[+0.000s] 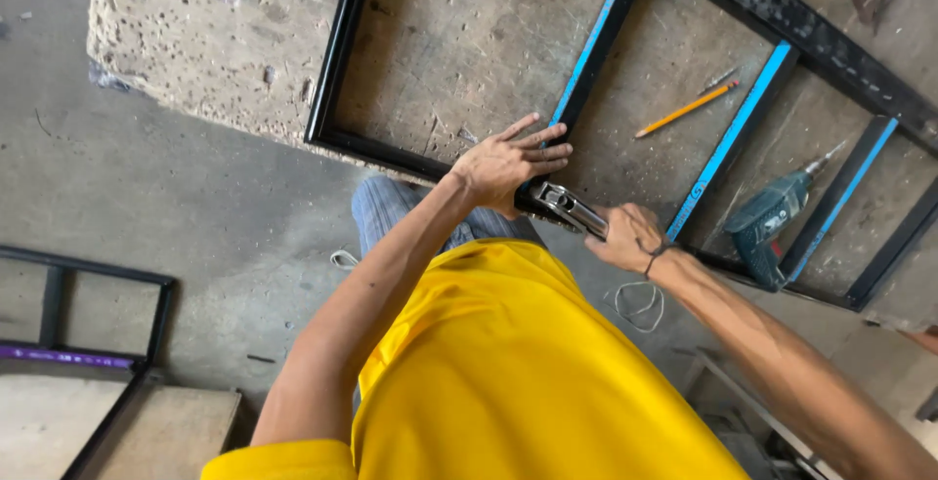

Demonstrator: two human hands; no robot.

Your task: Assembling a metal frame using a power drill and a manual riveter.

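The metal rivet tool (565, 208) sits at the near edge of the black frame (337, 60), where a blue-taped bar (598, 41) meets it. Your right hand (630, 238) has its grip closed around the tool's handle. Your left hand (510, 163) lies flat, fingers spread, pressing that bar beside the tool's head. On the tabletop (469, 41) beyond lie a pencil (686, 109) and a teal drill (772, 221).

two hands (508, 163) — one metal tool (567, 208), one pencil (687, 109), one drill (772, 221) — two black frames (337, 60).
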